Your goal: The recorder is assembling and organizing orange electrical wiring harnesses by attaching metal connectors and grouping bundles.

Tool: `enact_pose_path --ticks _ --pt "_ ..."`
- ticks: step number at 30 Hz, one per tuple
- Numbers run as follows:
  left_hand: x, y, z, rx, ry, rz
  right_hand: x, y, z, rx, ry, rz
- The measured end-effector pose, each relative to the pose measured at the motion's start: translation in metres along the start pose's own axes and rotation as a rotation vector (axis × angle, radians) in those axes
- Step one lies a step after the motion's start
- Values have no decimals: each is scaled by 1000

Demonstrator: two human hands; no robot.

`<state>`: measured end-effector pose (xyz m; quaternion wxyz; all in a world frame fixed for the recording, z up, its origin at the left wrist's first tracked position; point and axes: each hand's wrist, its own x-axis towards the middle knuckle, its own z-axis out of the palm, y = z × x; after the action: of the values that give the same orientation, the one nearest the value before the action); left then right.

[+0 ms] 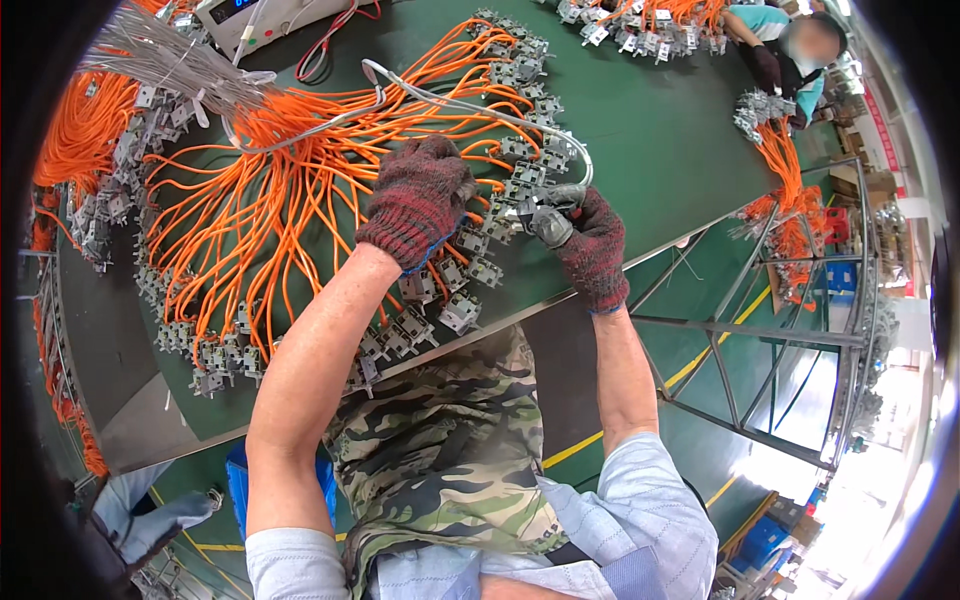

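Both my hands wear dark red and black knitted gloves. My left hand (420, 200) is closed over the fan of orange cables (300, 180); what its fingers hold is hidden beneath the glove. To the right, my right hand (592, 245) is closed on the end of a white cable (480, 103), which loops down into its fingers. That end is mostly covered by the glove. Right beside these fingers lies a row of small metal connectors (528, 172) fitted on the orange cables. More connectors (405, 330) lie along the near table edge, below my left hand.
The cables spread over a green table (660, 140) from a grey wire bundle (175, 65). An instrument box (275, 22) with a display stands at the back left. Another person (785, 55) handles connectors at the far right. A metal frame (740, 330) stands beyond the right edge.
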<state>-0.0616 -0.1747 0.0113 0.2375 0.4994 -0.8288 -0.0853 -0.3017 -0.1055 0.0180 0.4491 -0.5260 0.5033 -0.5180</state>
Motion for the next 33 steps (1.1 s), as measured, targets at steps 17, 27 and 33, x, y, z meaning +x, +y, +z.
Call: enact_pose_path --ticks 17,27,33 --pt "-5 2 -1 -10 46 22 10 -16 28 -327 -130 -50" --pt "-8 -2 -1 -6 43 37 23 -27 22 -366 -283 -118" --pt "-6 1 1 -25 71 55 -9 -25 15 -104 -77 -72"
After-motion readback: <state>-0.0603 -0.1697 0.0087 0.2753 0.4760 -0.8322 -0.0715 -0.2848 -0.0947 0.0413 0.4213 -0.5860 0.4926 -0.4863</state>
